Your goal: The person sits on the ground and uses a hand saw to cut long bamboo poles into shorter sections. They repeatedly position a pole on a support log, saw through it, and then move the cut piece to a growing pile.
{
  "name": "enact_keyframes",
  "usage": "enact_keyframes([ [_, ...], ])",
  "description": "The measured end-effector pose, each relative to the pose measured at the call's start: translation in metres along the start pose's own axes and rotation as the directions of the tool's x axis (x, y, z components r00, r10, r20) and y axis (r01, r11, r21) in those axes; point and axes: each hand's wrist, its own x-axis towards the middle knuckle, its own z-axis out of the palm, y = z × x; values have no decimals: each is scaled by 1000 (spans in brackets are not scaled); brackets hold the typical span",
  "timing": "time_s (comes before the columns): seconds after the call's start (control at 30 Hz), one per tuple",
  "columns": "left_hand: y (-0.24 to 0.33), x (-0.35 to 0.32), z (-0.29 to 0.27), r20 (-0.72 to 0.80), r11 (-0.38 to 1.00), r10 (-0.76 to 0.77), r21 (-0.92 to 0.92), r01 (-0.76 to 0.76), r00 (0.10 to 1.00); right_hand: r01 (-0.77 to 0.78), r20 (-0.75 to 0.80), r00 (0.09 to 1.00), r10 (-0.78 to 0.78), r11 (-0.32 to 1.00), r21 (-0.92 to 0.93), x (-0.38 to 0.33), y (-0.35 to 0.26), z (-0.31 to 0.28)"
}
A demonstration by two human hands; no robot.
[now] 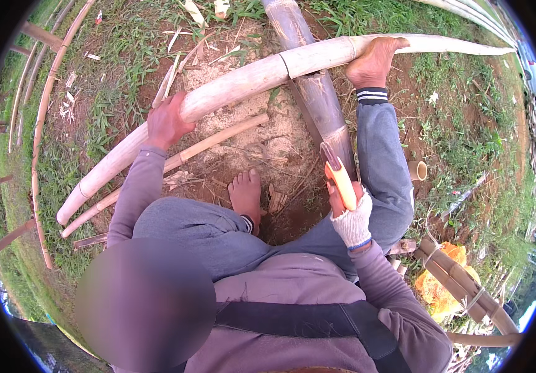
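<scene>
1. Pole [237, 90], one, thick and pale, curving from just below 9 o'clock over the top to 2 o'clock; lying across one grey-brown log [317, 102], itself slanting from 12 o'clock toward 2.
2. Left hand [167, 124], one, bare, at 10 o'clock; fingers clamped on the pole.
3. Right hand [353, 216], one, in one whitish glove [353, 225], at 3 o'clock; fingers closed round the orange handle of one hand tool [342, 185], dark blade pointing toward 12 o'clock, apart from the pole.
4. Feet, two, both bare: right foot [370, 65] between 1 and 2 o'clock, set on the pole; left foot [245, 194] near the dial's centre, on the ground.
5. Thinner stick [218, 138], one, tan, stretching from 12 o'clock to between 8 and 9, on the inner side of the pole.
6. Short tube [417, 170], one, at 3 o'clock, beyond the right leg [380, 149].
7. Orange bag [432, 291], one, at 4 o'clock, just beside tied stakes [460, 280], at least two.
8. Wood scraps [66, 110], too many to count, toward 10 o'clock.
</scene>
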Motion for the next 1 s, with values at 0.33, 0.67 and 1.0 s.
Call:
enact_keyframes([
  [0.33,5,1,13,-51,998,60,8,-60,997,43,-126,991,-41,999,10,150,20,104],
  [0.67,-11,-21,9,4,998,-64,16,64,998,-26,-27,999,29,995,99,17,6,23],
  [1.0,-2,1,6,-83,996,84,-2,-84,993,14,-140,990,-8,999,36,112,12,86],
])
